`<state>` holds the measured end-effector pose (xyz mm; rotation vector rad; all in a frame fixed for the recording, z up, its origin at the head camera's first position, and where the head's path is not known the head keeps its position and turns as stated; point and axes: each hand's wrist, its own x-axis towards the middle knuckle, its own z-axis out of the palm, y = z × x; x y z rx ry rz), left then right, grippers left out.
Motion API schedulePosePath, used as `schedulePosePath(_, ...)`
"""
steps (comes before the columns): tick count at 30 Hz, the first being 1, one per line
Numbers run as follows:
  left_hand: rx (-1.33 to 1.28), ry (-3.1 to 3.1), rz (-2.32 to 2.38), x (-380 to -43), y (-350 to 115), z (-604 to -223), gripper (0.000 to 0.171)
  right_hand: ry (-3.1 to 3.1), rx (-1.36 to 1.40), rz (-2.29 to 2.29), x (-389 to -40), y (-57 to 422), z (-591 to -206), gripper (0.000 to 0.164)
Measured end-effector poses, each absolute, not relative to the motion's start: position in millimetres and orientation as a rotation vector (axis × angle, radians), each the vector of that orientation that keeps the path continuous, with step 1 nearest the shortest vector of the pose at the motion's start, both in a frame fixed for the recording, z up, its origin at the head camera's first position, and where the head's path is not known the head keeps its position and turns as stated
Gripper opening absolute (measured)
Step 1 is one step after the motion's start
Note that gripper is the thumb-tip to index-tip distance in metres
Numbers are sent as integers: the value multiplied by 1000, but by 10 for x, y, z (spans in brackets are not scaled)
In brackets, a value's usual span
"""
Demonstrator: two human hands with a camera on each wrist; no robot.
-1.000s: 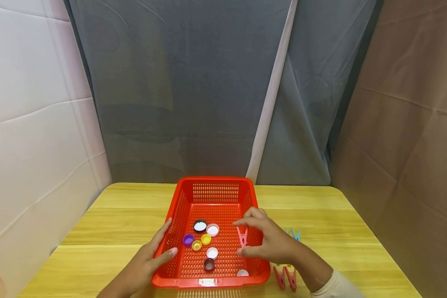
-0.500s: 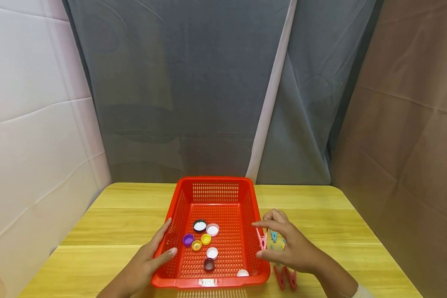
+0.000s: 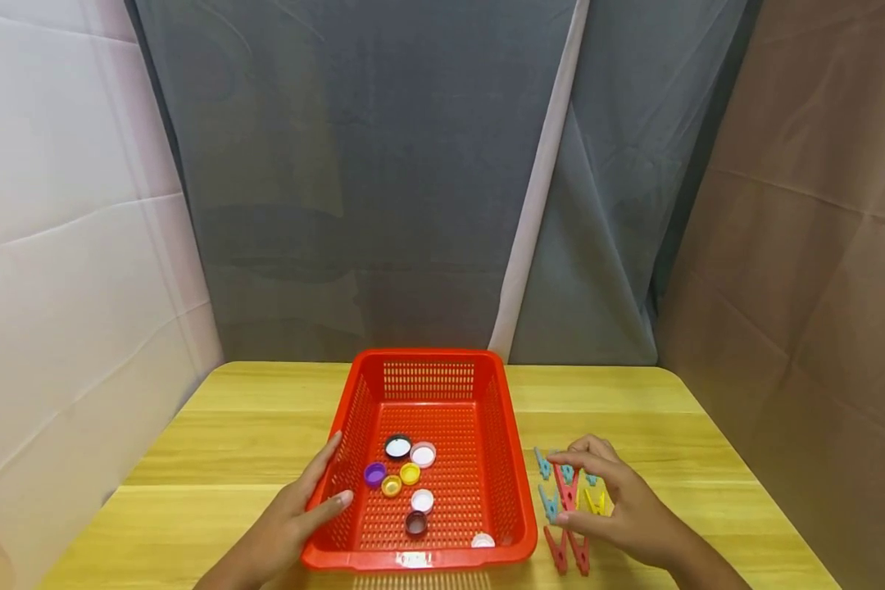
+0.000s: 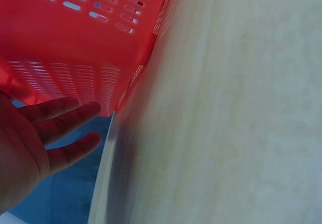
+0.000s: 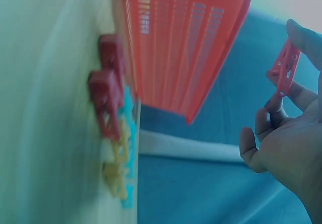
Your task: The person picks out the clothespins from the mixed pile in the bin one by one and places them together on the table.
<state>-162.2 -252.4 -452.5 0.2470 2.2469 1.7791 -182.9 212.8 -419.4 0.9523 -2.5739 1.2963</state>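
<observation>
My left hand (image 3: 295, 512) rests at the left rim of the red plastic basket (image 3: 442, 561), thumb over the inner side. In the left wrist view, its other fingers (image 4: 65, 126) stretch out straight beside the basket's outer wall. To the right of the basket, my right hand (image 3: 627, 512) pinches a pink clothespin (image 3: 566, 492) between thumb and fingertips. The right wrist view shows this clothespin (image 5: 287, 68) raised, with the remaining fingers loosely bent. Under and around that hand lie blue clothespins (image 3: 549, 502), yellow clothespins (image 3: 596, 501) and two red clothespins (image 3: 556, 551).
Several bottle caps lie on the basket floor, among them a purple cap (image 3: 374, 474), a yellow cap (image 3: 410, 473) and a dark brown cap (image 3: 416, 523). The wooden table (image 3: 214, 442) meets a grey curtain (image 3: 413, 205) behind, with cloth panels at both sides.
My right hand has carried the pink clothespin from over the basket, across its right rim, to above the clothespins on the table. The left hand has stayed in place.
</observation>
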Motion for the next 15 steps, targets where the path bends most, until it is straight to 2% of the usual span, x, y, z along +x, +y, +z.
schedulePosePath(10,229,2258,1772,-1612,-2524,-4529,89,-2693,769,1173,-1776,2529,-4331,55)
schedulePosePath(15,230,2248,1783,-1605,-2525,-4510,88,-2756,850,1116,-1786,2666,-4410,53)
